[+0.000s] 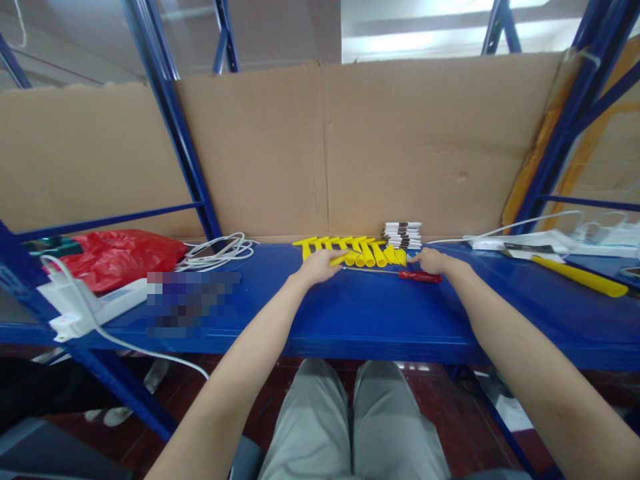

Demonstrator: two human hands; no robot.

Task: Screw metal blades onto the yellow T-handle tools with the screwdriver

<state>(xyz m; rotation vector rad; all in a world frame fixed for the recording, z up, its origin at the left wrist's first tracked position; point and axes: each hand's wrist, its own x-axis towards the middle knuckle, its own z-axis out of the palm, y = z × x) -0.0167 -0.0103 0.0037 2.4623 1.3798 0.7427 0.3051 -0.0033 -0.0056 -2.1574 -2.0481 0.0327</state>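
Note:
Yellow T-shaped plastic pieces with hollow round handles (368,255) lie in a row near the back of the blue shelf. My left hand (320,265) is at the row's left part, fingers closed on a yellow plastic piece (339,260) whose end pokes out past them. To the right of the row, my right hand (431,261) has its fingertips together, low over the shelf; what they pinch is too small to make out. Just in front of the row lies a screwdriver (421,277) with a red handle, its shaft pointing left between my hands.
Behind the row stands a stack of white pieces with dark bands (403,235), against a cardboard panel (400,147). A red plastic bag (127,257), coiled white cable (235,250) and power strip (120,300) are at left. Another power strip (525,241) and a long yellow-handled object (583,275) lie right.

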